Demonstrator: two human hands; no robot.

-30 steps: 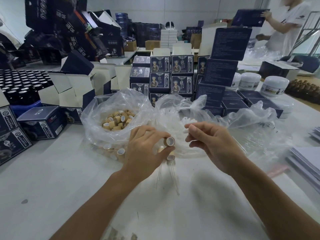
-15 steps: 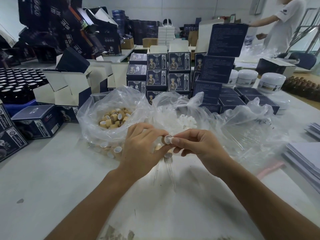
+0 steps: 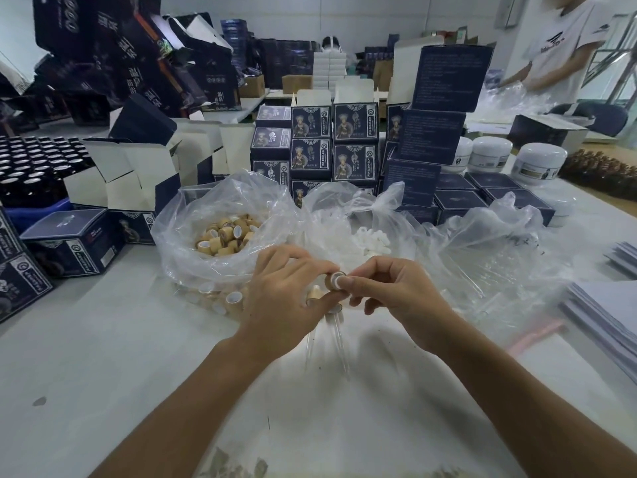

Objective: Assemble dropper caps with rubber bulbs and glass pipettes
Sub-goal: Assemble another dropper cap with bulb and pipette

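While the left hand (image 3: 286, 291) grips a wooden dropper cap (image 3: 333, 280) above the surface (image 3: 103, 357), the right hand (image 3: 389, 291) pinches a white rubber bulb (image 3: 341, 280) into its opening; press squarely, I judge. 2 glass pipettes (image 3: 339, 336) hang below, and bags of caps (image 3: 224, 232) and bulbs (image 3: 372, 241) crowd close behind.

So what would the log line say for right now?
left hand: holds cap | right hand: pushes white bulb into cap | pipette: not yet added
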